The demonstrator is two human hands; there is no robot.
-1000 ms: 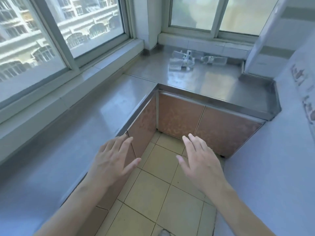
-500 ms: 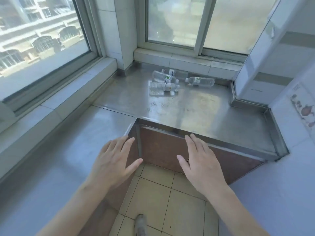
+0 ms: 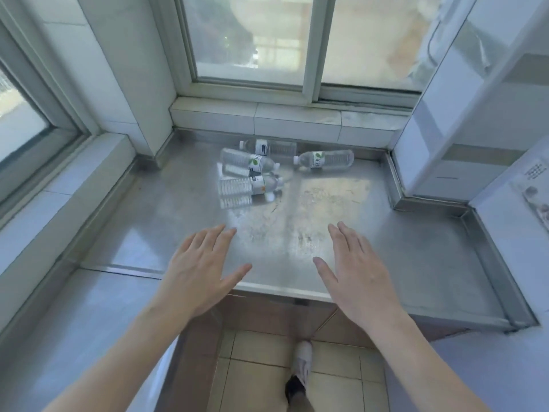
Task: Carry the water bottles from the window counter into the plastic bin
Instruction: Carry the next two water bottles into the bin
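Four clear water bottles lie on their sides in a loose cluster at the back of the steel table (image 3: 341, 233), under the window (image 3: 252, 40). The nearest bottle (image 3: 248, 185) points its cap right, and its reflection in the metal makes its lower outline hard to read. Behind it lies a second bottle (image 3: 248, 162), cap also to the right. A third bottle (image 3: 325, 159) lies off to the right with its cap pointing left, and a fourth bottle (image 3: 267, 147) rests against the tiled sill (image 3: 297, 120), partly hidden by the ones in front. The labels are too blurred to read. The left hand (image 3: 199, 269) and the right hand (image 3: 356, 272) hover over the table's front edge, palms down, fingers spread, holding nothing, well short of the bottles. A shoe (image 3: 301, 367) shows on the tiled floor (image 3: 252, 382) below. No bin is in view.
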